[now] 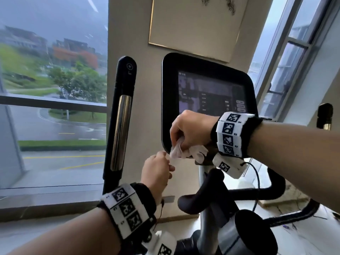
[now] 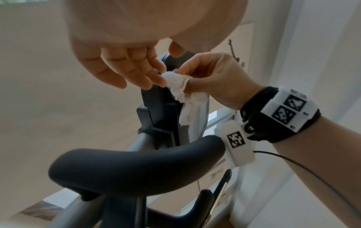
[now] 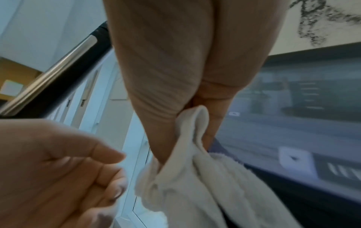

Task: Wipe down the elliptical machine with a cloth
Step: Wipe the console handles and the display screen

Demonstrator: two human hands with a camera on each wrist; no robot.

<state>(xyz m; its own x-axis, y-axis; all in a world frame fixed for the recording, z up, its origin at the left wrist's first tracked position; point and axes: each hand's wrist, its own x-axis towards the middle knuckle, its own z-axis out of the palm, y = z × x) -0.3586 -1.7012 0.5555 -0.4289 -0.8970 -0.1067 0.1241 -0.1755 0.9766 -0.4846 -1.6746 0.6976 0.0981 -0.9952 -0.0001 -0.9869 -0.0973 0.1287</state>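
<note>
A crumpled white cloth (image 1: pixel 184 151) hangs at the lower left corner of the elliptical's black console screen (image 1: pixel 207 85). My right hand (image 1: pixel 181 139) grips the cloth (image 2: pixel 181 92) from above, bunched between its fingers and thumb (image 3: pixel 185 185). My left hand (image 1: pixel 163 162) sits just below and left of it, fingers loosely extended. In the left wrist view those fingertips (image 2: pixel 156 78) reach the cloth's edge, with the thumb held apart. The right wrist view shows a small gap between the left hand (image 3: pixel 78 169) and the cloth. The screen (image 3: pixel 293 123) is lit.
A tall black moving handle with a chrome section (image 1: pixel 123 111) rises left of the console. The black padded fixed handlebar (image 1: pixel 202 196) curves below my hands, above the grey post (image 2: pixel 136 146). Windows lie left and right, a second handle (image 1: pixel 324 115) at far right.
</note>
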